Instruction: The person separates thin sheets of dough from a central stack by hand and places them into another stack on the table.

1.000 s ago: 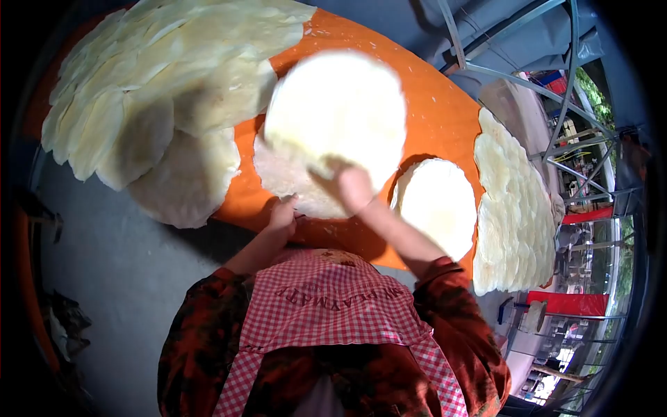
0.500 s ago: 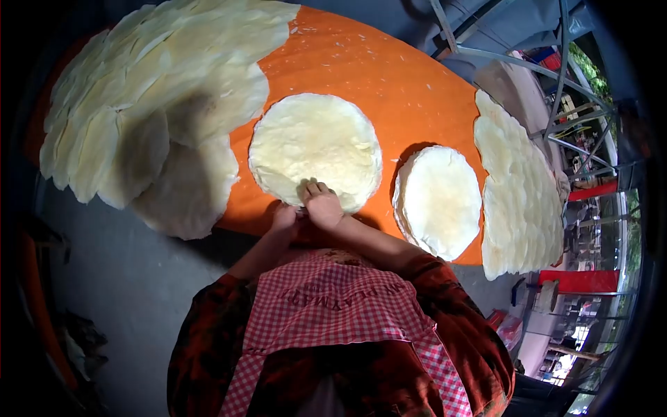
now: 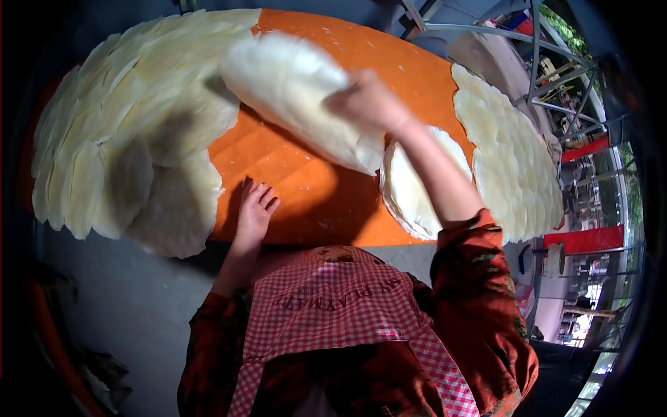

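Observation:
A thin round dough sheet [image 3: 285, 87] is lifted off the table, tilted and blurred by motion. My right hand [image 3: 368, 104] is closed on its right edge; the fingers are smeared. My left hand [image 3: 256, 206] is over the near part of the orange tabletop [image 3: 292, 201], fingers apart, holding nothing. Below my right forearm lies a round stack of dough sheets [image 3: 410, 187], partly covered by the arm.
Many overlapping dough sheets [image 3: 125, 104] spread across the left of the table. Another overlapping row of sheets [image 3: 504, 160] lines the right end. Metal frame bars [image 3: 535, 69] stand beyond the far right edge.
The round sheet that lay flat in the middle is now up in the air, raised by my right hand toward the far side. My left hand has let go and shifted left.

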Tool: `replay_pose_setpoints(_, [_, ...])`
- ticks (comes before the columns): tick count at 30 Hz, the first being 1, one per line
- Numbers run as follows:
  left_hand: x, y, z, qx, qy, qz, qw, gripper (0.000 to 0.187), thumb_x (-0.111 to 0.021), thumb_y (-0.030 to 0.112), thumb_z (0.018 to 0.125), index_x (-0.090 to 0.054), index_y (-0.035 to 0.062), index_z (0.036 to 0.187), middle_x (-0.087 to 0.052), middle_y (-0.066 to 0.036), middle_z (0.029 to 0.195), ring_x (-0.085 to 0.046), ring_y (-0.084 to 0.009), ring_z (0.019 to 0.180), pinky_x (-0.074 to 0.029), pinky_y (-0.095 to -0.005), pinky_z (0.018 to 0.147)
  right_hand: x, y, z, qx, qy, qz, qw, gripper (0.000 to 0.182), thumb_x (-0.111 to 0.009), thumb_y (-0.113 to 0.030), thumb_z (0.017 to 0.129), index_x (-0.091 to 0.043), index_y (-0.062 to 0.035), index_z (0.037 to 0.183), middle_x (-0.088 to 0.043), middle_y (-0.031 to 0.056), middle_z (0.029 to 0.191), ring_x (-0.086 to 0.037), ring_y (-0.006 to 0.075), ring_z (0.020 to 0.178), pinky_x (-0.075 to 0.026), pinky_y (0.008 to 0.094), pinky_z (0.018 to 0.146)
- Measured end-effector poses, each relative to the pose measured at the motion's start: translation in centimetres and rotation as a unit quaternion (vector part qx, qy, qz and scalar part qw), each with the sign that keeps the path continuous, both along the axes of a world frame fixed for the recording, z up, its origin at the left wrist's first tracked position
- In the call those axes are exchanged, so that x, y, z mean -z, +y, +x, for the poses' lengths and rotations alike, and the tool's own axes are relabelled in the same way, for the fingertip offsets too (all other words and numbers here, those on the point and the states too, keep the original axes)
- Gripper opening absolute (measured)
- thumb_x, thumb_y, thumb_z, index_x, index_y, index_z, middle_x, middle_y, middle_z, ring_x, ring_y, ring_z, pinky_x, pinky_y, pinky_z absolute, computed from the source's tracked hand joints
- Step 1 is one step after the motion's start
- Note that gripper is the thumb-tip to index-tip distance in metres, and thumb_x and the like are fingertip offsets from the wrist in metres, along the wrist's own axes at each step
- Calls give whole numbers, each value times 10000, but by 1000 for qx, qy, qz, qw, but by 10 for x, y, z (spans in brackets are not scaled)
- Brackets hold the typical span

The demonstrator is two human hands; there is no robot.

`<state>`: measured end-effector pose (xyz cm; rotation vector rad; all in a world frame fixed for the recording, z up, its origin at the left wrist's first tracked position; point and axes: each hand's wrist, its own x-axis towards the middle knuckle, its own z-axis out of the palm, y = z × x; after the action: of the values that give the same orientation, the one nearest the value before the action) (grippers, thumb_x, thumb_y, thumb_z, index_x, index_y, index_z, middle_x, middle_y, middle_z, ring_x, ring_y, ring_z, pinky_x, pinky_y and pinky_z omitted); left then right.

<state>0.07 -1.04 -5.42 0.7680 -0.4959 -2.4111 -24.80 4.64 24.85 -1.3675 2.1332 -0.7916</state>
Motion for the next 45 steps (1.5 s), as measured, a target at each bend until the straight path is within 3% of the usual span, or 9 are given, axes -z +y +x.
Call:
replay_pose_setpoints(5, [-53,-11,-18,-3,127,17,992,511,-580,310,918,-419,91,1352,-499,-97,1336,-457,-320,1243,-390,-535,1014,0,37,-54,166,-241,-75,953,410,-657,-60,837,-544,78,1207,-655,183,1092,-662,277,949,-547,360,844])
replay_pose_setpoints(11, [-15,-26,-14,-38,-96,3,995,446,-621,45,834,-492,-39,1253,-576,-156,1197,-564,-299,1102,-477,-433,930,249,92,-103,278,-501,53,818,523,-716,-233,822,-542,59,1219,-633,189,1149,-630,311,1028,-518,479,885])
replay_pose_setpoints(21, [-8,-29,-9,70,-54,-112,990,581,-550,255,910,-338,17,1396,-488,-129,1329,-492,-307,1200,-412,-462,1015,329,92,-34,418,-291,-167,844,482,-715,-102,786,-552,53,1212,-639,168,1133,-621,267,1026,-501,381,907])
replay_pose_setpoints(27, [51,-74,16,146,-177,-402,887,534,-588,217,899,-410,-40,1333,-500,-159,1320,-493,-323,1205,-383,-423,1048,250,118,-7,320,-285,-282,858,536,-619,23,799,-476,-4,1314,-610,145,1172,-571,239,1105,-471,359,932])
replay_pose_setpoints(31, [-63,-31,-27,138,-164,-706,675,512,-640,136,869,-440,-75,1291,-539,-194,1258,-521,-299,1169,-421,-395,994,147,168,-19,268,-193,-317,889,539,-610,30,770,-506,-23,1296,-629,174,1154,-583,253,1095,-458,349,937])
replay_pose_setpoints(37, [-193,58,-175,182,-49,-186,964,436,-519,169,948,-423,-35,1321,-521,-172,1271,-510,-250,1162,-413,-367,989,55,297,-78,418,-120,-384,815,484,-665,-51,804,-500,-2,1256,-648,111,1036,-630,183,904,-525,322,787])
replay_pose_setpoints(41, [-166,98,-254,327,97,-235,910,421,-508,145,941,-434,-58,1302,-529,-145,1261,-517,-243,1152,-421,-347,985,65,367,-98,479,-175,-437,741,523,-601,50,801,-453,9,1301,-606,148,1156,-607,230,1007,-498,334,880])
replay_pose_setpoints(43, [-87,91,-294,342,43,-580,738,401,-484,129,942,-447,-62,1292,-541,-144,1255,-550,-262,1108,-453,-356,941,105,389,-107,502,-178,-418,736,525,-568,54,829,-409,28,1329,-586,184,1173,-605,258,1026,-508,361,885])
replay_pose_setpoints(45, [-54,120,-313,392,-20,-192,900,378,-506,110,913,-486,-57,1251,-574,-147,1207,-577,-249,1057,-480,-354,886,162,410,-115,554,-227,-359,716,549,-515,88,835,-374,32,1363,-568,198,1205,-591,276,1059,-498,377,903])
